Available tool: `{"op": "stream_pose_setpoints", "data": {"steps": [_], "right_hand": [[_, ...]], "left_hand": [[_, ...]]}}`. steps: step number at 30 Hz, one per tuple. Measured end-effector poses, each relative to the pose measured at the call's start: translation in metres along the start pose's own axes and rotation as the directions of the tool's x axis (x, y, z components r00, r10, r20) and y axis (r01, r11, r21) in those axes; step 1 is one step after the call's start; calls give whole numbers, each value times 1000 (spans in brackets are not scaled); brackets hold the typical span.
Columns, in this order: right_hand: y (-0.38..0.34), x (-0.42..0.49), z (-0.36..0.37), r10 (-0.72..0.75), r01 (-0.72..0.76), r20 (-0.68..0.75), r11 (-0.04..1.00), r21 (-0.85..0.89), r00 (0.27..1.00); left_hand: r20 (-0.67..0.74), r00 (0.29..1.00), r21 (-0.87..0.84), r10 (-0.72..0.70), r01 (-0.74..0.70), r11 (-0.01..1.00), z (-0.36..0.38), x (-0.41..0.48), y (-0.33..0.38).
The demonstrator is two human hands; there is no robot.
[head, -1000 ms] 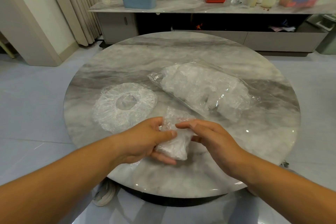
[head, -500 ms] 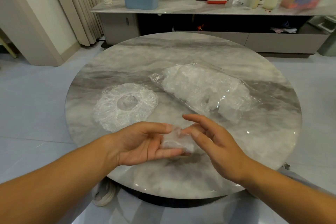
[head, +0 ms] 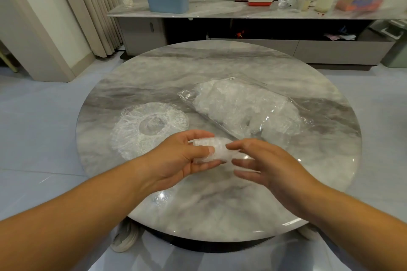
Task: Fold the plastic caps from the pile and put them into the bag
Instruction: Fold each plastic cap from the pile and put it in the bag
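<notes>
The risk I see from here is the bundle springing open. The folded cap [head: 214,149] is thin, crinkly plastic with an elastic edge, and I'd guess it wants to unroll the moment the squeeze eases, most likely while it passes from one hand to the other. The bag [head: 244,108] is a second worry: it lies limp on the table [head: 198,209], already bulging with caps, and its film could drag or catch on the bundle as it goes in (I can't make out for certain which end is the mouth).

The left hand [head: 178,160] has the cap. Its thumb [head: 208,149] lies across the near side, the index finger arches over the top and the other fingers cup it from beneath, so the cap sits wrapped in a curled grip, lifted off the table. The right hand [head: 271,160] is spread loosely, fingers nearly straight and a little blurred. Its fingertips [head: 233,145] just meet the cap's free right end without closing on it.

One more cap [head: 149,127] lies flat and round on the table beyond the left hand, just left of the bag.
</notes>
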State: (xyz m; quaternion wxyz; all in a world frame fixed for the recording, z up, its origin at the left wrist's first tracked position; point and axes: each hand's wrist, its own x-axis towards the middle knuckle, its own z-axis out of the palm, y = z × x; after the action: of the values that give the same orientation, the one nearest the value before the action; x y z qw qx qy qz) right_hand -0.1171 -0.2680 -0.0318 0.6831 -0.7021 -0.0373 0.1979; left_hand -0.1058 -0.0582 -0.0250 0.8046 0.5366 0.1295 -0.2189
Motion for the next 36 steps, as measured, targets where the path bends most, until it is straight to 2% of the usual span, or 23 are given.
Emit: {"op": "stream_pose_setpoints", "data": {"steps": [1, 3, 9, 12, 14, 16, 17, 19, 22, 24, 26, 28, 32, 36], "right_hand": [[-6, -3, -2, 71, -73, 27, 994, 75, 997], [-14, -8, -7, 93, -96, 32, 988, 121, 995], [-22, -13, -23, -63, 65, -114, 998, 8, 991], [-32, -13, -42, -141, 147, -261, 989, 5, 955], [-38, -8, -63, -172, 191, -396, 981, 9, 902], [-40, -2, -88, -180, 198, -491, 980, -14, 852], [-39, 1, -99, -174, 180, -520, 983, -40, 837], [-31, 8, -116, -156, 113, -539, 987, -112, 828], [-18, 15, -125, -177, 38, -498, 960, -277, 849], [-15, 17, -123, -194, 19, -426, 924, -382, 884], [-14, 21, -116, -177, 24, -354, 917, -398, 918], [-16, 24, -106, -110, 16, -320, 959, -284, 941], [-21, 34, -87, 32, -29, -222, 999, 18, 975], [-24, 41, -71, 90, -66, -73, 958, 280, 993]], "left_hand": [[2, 1000, 27, 28, -28, 999, 3, -1, 1], [26, 997, 96, 71, -73, 993, 11, -3, 4], [146, 977, 242, 155, -188, 952, 43, -6, 6], [127, 965, 354, 227, -258, 899, 66, -3, 6], [95, 936, 534, 339, -335, 776, 78, 4, 3], [140, 888, 746, 439, -386, 543, 84, 12, -3], [194, 876, 823, 442, -390, 412, 87, 16, -8], [260, 889, 905, 376, -361, 226, 93, 22, -17], [269, 927, 957, 259, -288, 34, 100, 26, -26], [242, 943, 970, 227, -237, -52, 99, 28, -31], [201, 954, 979, 221, -188, -81, 94, 29, -35], [191, 956, 981, 222, -180, -68, 89, 29, -39], [248, 944, 961, 218, -268, 68, 77, 27, -42], [294, 930, 928, 221, -333, 168, 68, 24, -42]]}}
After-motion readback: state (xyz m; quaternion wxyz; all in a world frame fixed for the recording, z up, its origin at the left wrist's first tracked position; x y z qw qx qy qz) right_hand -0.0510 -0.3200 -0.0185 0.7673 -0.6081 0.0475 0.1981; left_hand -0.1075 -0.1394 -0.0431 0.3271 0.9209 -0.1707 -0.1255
